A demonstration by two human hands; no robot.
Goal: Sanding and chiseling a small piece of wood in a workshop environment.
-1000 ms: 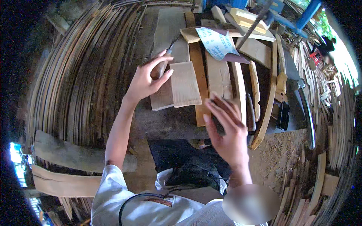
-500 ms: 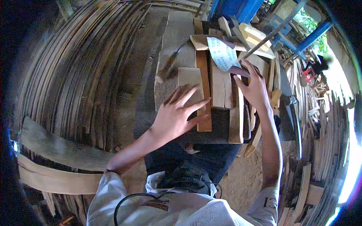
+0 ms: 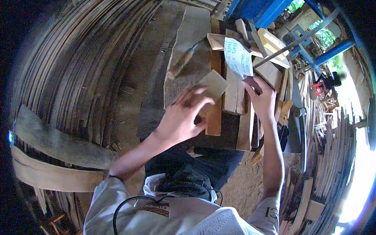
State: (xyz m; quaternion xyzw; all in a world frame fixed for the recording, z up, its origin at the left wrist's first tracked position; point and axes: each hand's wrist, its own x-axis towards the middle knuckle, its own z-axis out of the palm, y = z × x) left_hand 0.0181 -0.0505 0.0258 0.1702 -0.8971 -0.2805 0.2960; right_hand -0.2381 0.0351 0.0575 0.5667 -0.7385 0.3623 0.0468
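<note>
Two bare hands work over a cluttered wooden table [image 3: 184,78]. Left hand [image 3: 182,119] grips a flat wood piece [image 3: 213,84] by its lower edge; right hand [image 3: 263,101] pinches a sandpaper sheet [image 3: 238,58] nearby. Sanding seems about to begin, needing paper brought onto wood.

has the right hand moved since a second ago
Yes. The right hand has gone from the near edge of the workbench up to its far side, where it now grips the sheet of sandpaper.
</note>
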